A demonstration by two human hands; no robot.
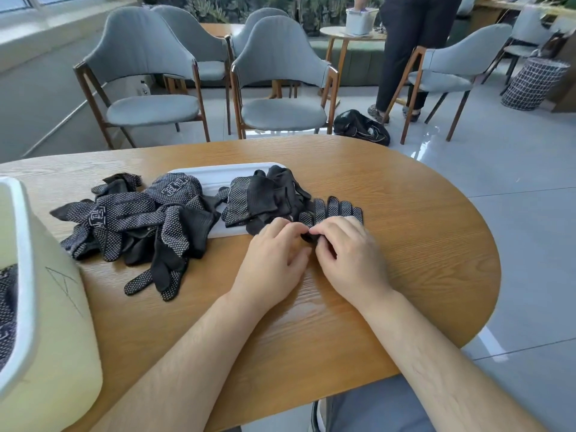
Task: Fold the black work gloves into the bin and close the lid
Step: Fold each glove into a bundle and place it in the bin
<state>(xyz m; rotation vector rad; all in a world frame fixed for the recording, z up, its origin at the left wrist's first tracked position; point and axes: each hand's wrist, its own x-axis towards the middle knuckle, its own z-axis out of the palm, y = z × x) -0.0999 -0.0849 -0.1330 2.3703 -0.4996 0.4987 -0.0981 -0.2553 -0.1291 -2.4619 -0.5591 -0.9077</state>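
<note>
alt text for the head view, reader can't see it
A left hand and a right hand handle a black dotted work glove on an oval wooden table, the right pinching its near end. A heap of matching gloves overlaps a white lid; a pale yellow bin stands left.

Your glove pile [140, 219] is black knit with tiny white grip dots all over, and a couple of them show a boxy white logo. The single glove [338, 208] nearest you has the same white dots on black. The lid [218, 179] is plain white, the bin [56, 322] pale cream with a white rim. The table [405, 244] is orange-brown wood grain, and the chairs [280, 73] are grey-blue on brown frames.
</note>
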